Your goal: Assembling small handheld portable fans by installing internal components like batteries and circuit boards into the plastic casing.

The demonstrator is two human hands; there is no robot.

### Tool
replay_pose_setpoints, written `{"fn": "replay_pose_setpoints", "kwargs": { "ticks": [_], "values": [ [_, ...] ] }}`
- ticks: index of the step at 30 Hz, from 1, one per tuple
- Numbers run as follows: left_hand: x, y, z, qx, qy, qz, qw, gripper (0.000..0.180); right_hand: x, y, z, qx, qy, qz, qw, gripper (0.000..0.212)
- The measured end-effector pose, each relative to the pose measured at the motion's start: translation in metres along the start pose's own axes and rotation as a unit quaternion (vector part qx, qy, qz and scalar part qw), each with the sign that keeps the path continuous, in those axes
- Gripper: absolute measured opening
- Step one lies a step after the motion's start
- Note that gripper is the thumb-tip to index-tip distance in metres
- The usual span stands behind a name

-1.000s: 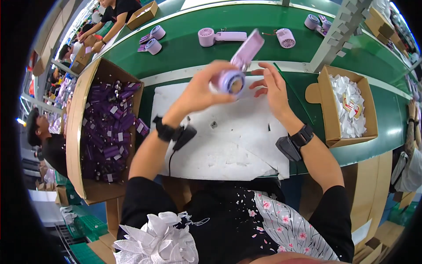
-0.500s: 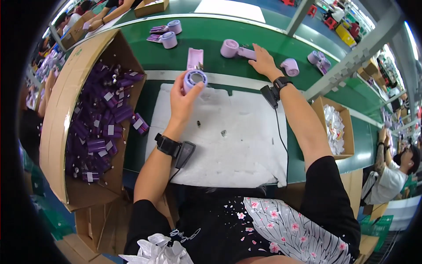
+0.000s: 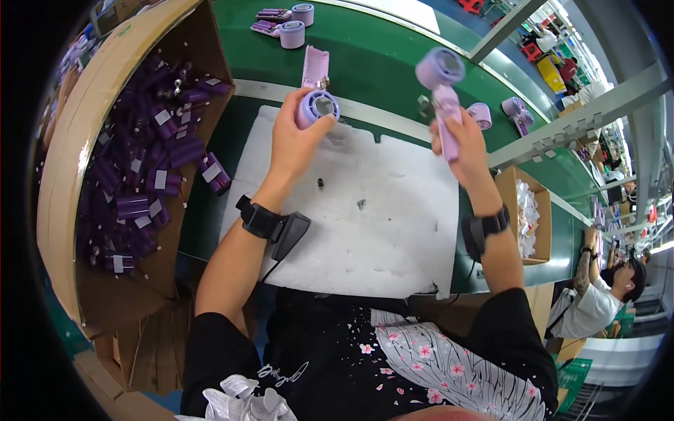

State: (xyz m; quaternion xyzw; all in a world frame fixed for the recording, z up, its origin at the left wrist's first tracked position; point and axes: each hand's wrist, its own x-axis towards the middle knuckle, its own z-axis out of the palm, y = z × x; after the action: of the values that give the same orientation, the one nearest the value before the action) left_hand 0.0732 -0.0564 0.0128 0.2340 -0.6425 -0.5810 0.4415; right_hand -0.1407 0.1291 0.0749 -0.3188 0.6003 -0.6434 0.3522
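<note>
My left hand [image 3: 291, 140] is closed around the round head of a lilac handheld fan [image 3: 307, 109], over the far edge of a white foam mat [image 3: 344, 245]. The handle of that fan points away from me, its shell open, with small parts showing near the head. My right hand [image 3: 469, 151] grips the handle of a second lilac handheld fan [image 3: 439, 69], raised upright beyond the mat's far right corner. Motion blurs this second fan slightly. A small dark piece [image 3: 320, 183] and a grey bit [image 3: 361, 205] lie on the mat.
At my left stands a cardboard box [image 3: 60, 238] of purple cylinders [image 3: 133, 207]; one cylinder [image 3: 215, 174] lies outside it. More fans [image 3: 292, 35] rest on the green belt [image 3: 372, 63]. A small carton [image 3: 540, 224] of white pieces and a metal post [image 3: 583, 116] are at right.
My right hand has picked up the fan from the belt and brought it nearer, turning it head up. My left hand still holds its fan. The view has shifted somewhat.
</note>
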Motion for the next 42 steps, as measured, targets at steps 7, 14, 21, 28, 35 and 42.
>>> {"fn": "replay_pose_setpoints", "kwargs": {
  "ticks": [7,14,21,28,35,42],
  "values": [
    [0.002,0.004,0.001,-0.242,-0.059,-0.177,0.952,0.052,-0.089,0.017,-0.014,-0.092,0.039,0.117,0.988,0.025],
    [-0.008,0.007,0.006,-0.133,-0.083,-0.14,0.978,0.055,-0.114,0.026,-0.078,-0.51,0.188,-0.04,0.838,0.049],
    [-0.007,0.032,-0.001,-0.068,-0.354,-0.176,0.916,0.059,-0.119,-0.003,-0.029,-0.576,0.092,-0.224,0.781,0.065],
    [-0.01,0.028,0.014,-0.029,-0.452,-0.24,0.859,0.055,-0.078,0.037,0.015,-0.425,-0.19,-0.175,0.868,0.053],
    [-0.032,0.057,-0.09,0.553,-0.004,0.14,0.821,0.044,-0.095,0.057,0.014,-0.337,-0.037,-0.097,0.936,0.036],
    [-0.028,0.061,-0.126,0.519,-0.022,-0.163,0.839,0.028,-0.101,0.047,0.019,-0.393,0.01,-0.087,0.915,0.037]
  ]
}}
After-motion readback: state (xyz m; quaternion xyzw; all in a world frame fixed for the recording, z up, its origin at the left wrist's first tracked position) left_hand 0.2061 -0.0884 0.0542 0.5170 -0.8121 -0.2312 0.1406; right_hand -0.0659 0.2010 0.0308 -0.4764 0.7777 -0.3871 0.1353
